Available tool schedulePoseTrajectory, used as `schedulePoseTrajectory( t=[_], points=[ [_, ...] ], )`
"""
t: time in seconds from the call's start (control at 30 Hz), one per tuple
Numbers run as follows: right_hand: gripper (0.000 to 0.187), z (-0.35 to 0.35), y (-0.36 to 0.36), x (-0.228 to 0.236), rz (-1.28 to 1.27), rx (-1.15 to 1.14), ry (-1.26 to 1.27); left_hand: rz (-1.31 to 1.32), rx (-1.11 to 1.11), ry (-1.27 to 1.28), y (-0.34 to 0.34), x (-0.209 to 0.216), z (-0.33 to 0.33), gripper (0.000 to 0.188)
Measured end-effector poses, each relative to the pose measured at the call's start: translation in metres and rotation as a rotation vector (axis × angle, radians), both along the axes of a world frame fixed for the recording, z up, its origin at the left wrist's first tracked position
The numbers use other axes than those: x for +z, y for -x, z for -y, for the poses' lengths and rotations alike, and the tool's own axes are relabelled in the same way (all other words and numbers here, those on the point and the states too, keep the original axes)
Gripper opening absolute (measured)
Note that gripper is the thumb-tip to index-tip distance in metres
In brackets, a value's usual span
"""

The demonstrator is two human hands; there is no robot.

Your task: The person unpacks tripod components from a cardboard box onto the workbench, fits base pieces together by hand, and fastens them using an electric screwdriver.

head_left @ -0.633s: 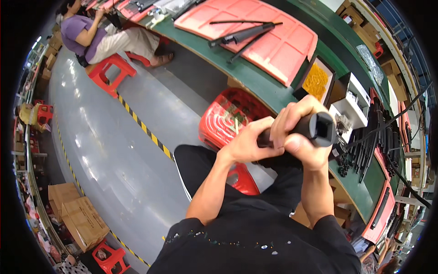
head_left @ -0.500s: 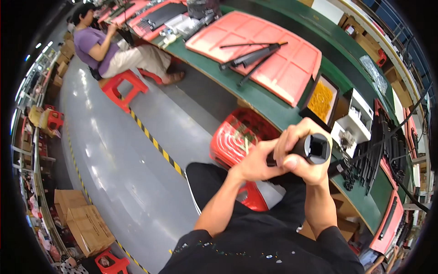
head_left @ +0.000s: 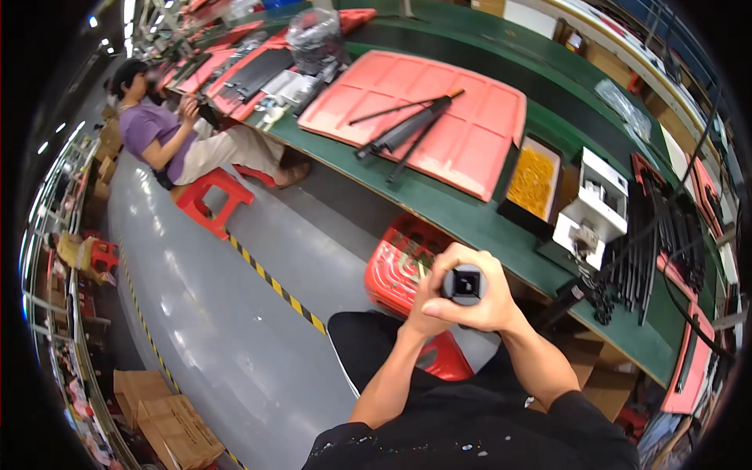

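Note:
Both of my hands are wrapped round a black tube [head_left: 464, 285], seen end-on, with a grey round rim and a square opening in its end. From the left, my left hand [head_left: 424, 310] closes on it, thumb across the near side. On the other side my right hand [head_left: 493, 291] curls its fingers and thumb round it. The tube's far length is hidden behind the hands. It is held above my lap, in front of the table edge. Slim black rods and a thicker black tube [head_left: 409, 130] lie crossed on a pink ribbed tray [head_left: 462, 168].
A box of yellow small parts [head_left: 533, 180] and a white open box [head_left: 599, 192] stand on the green table [head_left: 439, 205]. Several black rods [head_left: 646, 251] lie further right. A red basket [head_left: 384, 274] sits below the table edge; a seated person [head_left: 157, 141] works at left.
My hands, still round the black tube, have moved left, away from the table's right part. The view has shifted, so the table and floor appear lower.

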State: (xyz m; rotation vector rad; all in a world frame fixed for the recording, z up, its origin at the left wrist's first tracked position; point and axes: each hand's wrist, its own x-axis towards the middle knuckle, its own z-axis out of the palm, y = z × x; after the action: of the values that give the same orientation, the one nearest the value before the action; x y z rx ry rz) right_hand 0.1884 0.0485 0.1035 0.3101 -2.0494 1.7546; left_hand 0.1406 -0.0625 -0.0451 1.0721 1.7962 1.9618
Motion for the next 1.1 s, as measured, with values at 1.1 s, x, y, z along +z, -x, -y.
schedulePoseTrajectory(
  t=[1.1],
  points=[
    [0.062,0.001,-0.019,-0.091,0.06,-0.047,0.077,-0.035,0.016,0.141,-0.012,-0.031,0.0,0.054]
  ],
)
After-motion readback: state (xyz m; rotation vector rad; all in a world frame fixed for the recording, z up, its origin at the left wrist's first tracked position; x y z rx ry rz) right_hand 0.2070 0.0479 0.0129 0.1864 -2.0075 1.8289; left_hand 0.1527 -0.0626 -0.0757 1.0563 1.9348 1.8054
